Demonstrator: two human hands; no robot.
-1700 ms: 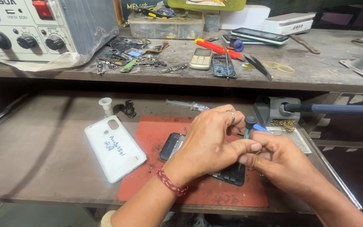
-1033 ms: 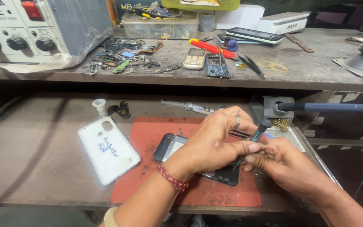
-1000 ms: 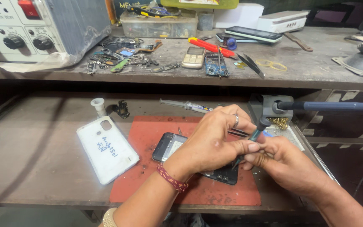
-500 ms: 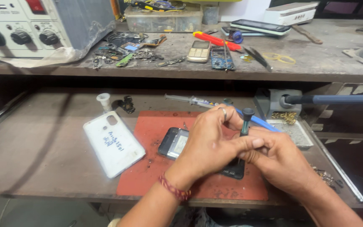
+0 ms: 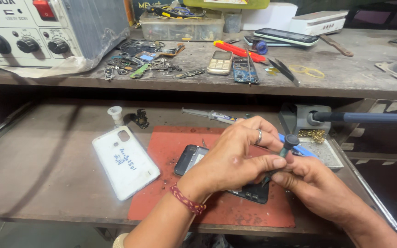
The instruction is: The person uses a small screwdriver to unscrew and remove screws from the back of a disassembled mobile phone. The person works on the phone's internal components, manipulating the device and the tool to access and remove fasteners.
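Left hand [image 5: 235, 158] sits on top of the opened phone [image 5: 194, 158], which lies on the red mat [image 5: 171, 193] on the lower bench [image 5: 47, 179] — its grip pins the phone down, thumb and forefinger pinched in against the tool. Right hand [image 5: 315, 183] is closed around a small dark screwdriver [image 5: 283, 149]; the cap end sticks up between the two hands, the tip goes down toward the phone's lower end, and the contact point itself is hidden by the fingers.

Change over the last second or so: the hands are in much the same place, but the screwdriver now stands steeper and its round cap is clear of the fingers, where earlier it was mostly buried in them. The phone has not shifted on the mat — same angle, same spot. That reads to me as the driver being seated on a fastener, work at the phone's lower edge in progress, not finished.

Around it: white back cover [image 5: 125, 160] lying flat left of the mat, well apart from the hands; syringe [image 5: 207, 115] behind the mat; soldering iron handle [image 5: 368, 117] in its stand on the right.
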